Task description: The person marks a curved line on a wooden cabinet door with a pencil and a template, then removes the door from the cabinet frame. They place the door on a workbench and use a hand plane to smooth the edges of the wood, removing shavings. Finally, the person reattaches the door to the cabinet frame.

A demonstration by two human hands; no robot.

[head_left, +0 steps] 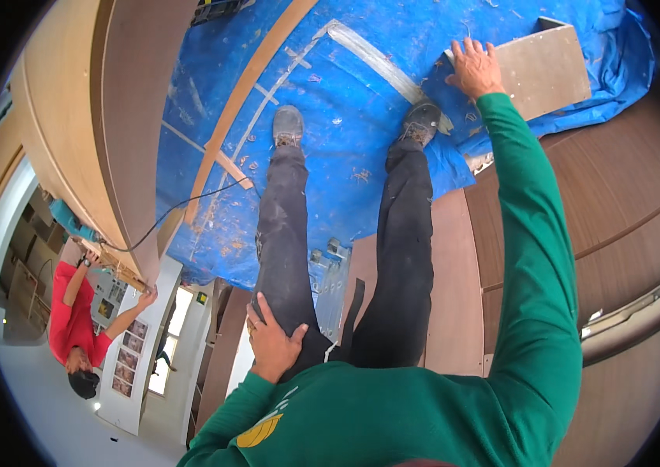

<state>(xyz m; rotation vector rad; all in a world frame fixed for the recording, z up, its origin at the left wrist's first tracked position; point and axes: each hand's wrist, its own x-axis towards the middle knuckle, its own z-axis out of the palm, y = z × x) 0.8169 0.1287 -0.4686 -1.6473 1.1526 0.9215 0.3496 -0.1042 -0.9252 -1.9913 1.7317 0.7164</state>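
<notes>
My right hand [477, 70] is stretched far forward, at the left end of a brown wooden box or box-like panel piece [544, 71]. Its fingers are extended and spread, with the palm down over that end; how firmly it touches is unclear. My left hand [274, 345] lies on my left thigh, thumb and fingers apart, holding nothing. Both feet, in grey dusty shoes [288, 124], stand on a blue tarp [330, 167].
Long wooden strips [228, 117] lie on the tarp at left. Brown panels [626, 218] rise at right. At far left a person in red [73, 311] works at a large wooden piece [73, 140], near a teal corded power tool [73, 220]. A metal ladder-like piece [331, 284] lies between my legs.
</notes>
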